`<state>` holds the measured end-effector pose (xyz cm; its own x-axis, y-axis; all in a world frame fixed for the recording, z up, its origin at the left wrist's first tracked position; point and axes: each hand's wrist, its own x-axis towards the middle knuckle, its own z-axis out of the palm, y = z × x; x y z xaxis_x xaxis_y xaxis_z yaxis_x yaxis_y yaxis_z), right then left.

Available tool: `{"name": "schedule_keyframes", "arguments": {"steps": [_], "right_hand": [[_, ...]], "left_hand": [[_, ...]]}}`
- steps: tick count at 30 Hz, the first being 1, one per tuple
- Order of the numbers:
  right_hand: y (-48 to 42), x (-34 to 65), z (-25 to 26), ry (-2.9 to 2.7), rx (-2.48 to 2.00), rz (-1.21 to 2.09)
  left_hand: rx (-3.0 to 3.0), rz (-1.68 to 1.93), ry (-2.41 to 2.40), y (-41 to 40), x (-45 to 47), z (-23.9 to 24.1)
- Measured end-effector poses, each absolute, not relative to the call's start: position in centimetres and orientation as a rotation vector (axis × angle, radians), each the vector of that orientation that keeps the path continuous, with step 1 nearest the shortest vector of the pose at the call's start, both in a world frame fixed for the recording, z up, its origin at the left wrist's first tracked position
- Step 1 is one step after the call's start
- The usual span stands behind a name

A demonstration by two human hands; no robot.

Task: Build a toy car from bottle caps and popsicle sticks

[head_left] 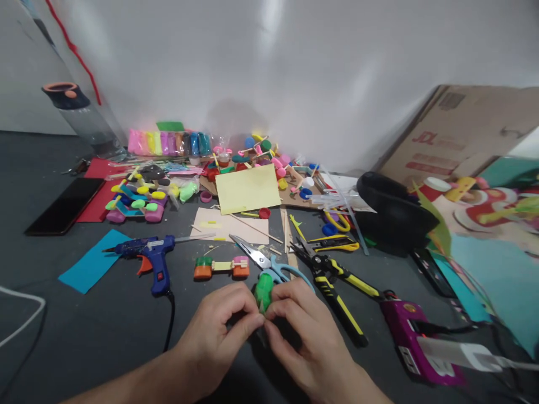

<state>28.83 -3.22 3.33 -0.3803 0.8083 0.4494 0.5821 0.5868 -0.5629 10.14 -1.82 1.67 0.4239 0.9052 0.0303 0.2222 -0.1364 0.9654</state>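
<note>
A small packet of green modelling clay (264,289) sits between my two hands near the front of the table. My left hand (225,328) pinches its lower end with thumb and forefinger. Closed on the same end from the other side is my right hand (305,331), its fingertips almost touching the left ones. Scissors (263,261) with light blue handles lie just beyond the packet, their blades pointing away to the left. Beside them is a small clay piece (222,267) with orange, green and pink ends joined by a pale yellow strip.
A blue glue gun (158,252) lies on blue paper (92,266) at left, near a phone (65,206). Black-and-yellow pliers (337,280) and a purple box (415,342) with cables are at right. Clay packets (168,143), a yellow sheet (248,189) and a bottle (86,120) stand farther back.
</note>
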Motion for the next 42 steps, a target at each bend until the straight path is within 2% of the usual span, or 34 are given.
{"name": "schedule_keyframes", "arguments": {"steps": [13,24,33,42], "right_hand": [[-3.7,28.0,3.0,-2.090,-1.155,0.529],[-3.2,28.7,3.6,-2.158,-1.245,0.688],[-3.9,28.0,2.9,-2.231,-1.200,0.388],[-3.8,27.8,2.8,-2.084,-1.168,0.636]], "left_hand": [[1.785,0.534,1.105,-1.7,10.4,1.8],[1.854,0.655,1.052,-2.2,10.8,1.9],[2.134,0.757,1.105,-2.3,11.3,1.1],[2.181,0.850,1.029,-2.4,11.3,1.3]]}}
